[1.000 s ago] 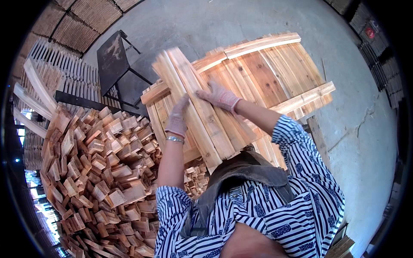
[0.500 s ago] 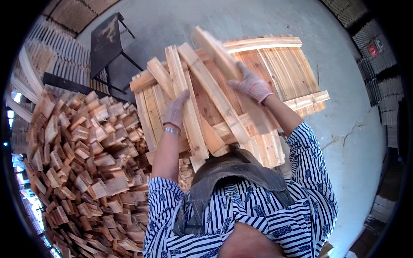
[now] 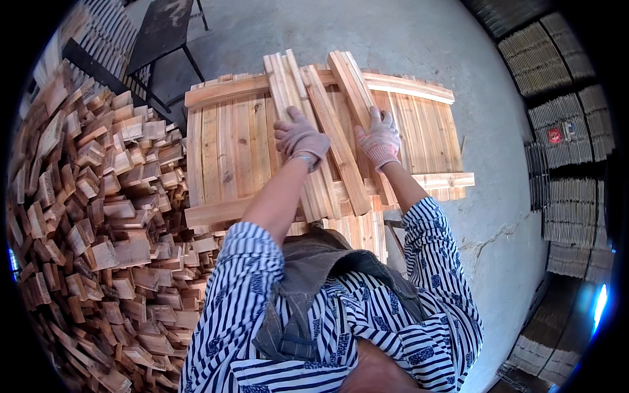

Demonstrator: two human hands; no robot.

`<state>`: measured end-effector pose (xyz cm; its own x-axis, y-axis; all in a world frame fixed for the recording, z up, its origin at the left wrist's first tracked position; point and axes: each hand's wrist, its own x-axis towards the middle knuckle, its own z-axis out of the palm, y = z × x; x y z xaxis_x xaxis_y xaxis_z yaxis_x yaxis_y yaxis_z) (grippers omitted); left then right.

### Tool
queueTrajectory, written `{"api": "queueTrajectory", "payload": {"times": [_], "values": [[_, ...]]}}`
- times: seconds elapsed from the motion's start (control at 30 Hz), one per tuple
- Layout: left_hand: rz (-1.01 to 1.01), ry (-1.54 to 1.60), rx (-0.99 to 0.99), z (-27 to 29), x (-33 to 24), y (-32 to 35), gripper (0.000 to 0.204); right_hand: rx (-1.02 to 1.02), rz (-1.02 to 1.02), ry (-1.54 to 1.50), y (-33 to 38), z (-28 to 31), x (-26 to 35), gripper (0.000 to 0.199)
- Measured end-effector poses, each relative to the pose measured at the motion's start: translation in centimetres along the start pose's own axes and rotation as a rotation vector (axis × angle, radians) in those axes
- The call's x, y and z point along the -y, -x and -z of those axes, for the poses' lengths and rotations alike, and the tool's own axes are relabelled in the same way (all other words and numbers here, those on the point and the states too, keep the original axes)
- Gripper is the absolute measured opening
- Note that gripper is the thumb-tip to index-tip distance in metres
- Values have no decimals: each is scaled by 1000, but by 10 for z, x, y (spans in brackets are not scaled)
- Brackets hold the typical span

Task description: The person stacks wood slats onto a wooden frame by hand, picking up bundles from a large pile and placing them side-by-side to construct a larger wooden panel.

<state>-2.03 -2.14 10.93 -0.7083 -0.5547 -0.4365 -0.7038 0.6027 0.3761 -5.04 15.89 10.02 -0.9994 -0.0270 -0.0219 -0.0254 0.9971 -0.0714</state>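
Observation:
Both my hands wear pale knit gloves. My left hand is closed over a bunch of narrow wooden boards left of the middle. My right hand grips another pair of wooden boards, thumb on the near left side and fingers over the right. Between the hands a single loose wooden board lies at a slant. All of these boards rest across a wide slatted wood panel, which has a long batten along its far edge and another along its near edge.
A large heap of short wood offcuts rises at my left. Beyond it stands a dark metal table. Stacked slats line the right side, past the grey concrete floor. More pale wood shows below the panel's near edge.
My left hand has moved right, and the scattered boards there now lie bunched together. The board that my right hand held raised and tilted is down on the panel.

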Motion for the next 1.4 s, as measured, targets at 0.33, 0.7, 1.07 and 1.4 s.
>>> {"api": "queueTrajectory", "payload": {"times": [0.33, 0.7, 1.07, 1.4], "values": [[-202, 1107, 523, 75, 173, -63, 90, -286, 470, -636, 64, -13, 44, 60], [-340, 267, -138, 71, 147, -54, 100, 182, 326, -938, 76, -28, 134, 67], [-398, 740, -91, 94, 253, -92, 89, 516, -1, -1266, 58, -73, 234, 91], [-372, 525, 79, 83, 284, -112, 61, 369, 123, -856, 84, -68, 322, 104]]}}
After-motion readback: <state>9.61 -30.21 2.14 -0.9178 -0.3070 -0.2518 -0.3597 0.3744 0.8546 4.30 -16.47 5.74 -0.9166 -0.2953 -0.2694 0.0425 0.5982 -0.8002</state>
